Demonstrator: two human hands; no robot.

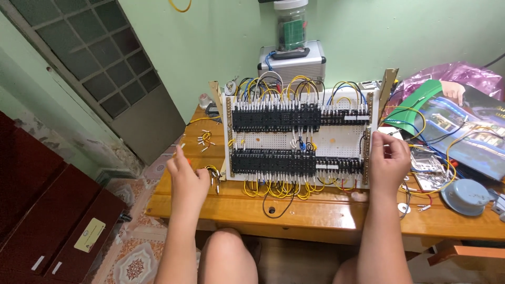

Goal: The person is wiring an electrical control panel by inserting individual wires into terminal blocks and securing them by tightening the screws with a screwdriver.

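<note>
A white perforated wiring board stands on the wooden table, with two rows of black terminal blocks and many yellow, blue and black wire loops. My right hand rests on the board's right edge strip, fingers curled against it. My left hand is at the board's lower left. Its fingers are closed around what looks like a thin tool with an orange tip, next to a small bundle of yellow wires with metal ends.
A silver case with a clear jar on top stands behind the board. Loose yellow wires lie at the left. A grey round cap, wire offcuts, a glossy magazine and a purple bag crowd the right. A dark cabinet stands left.
</note>
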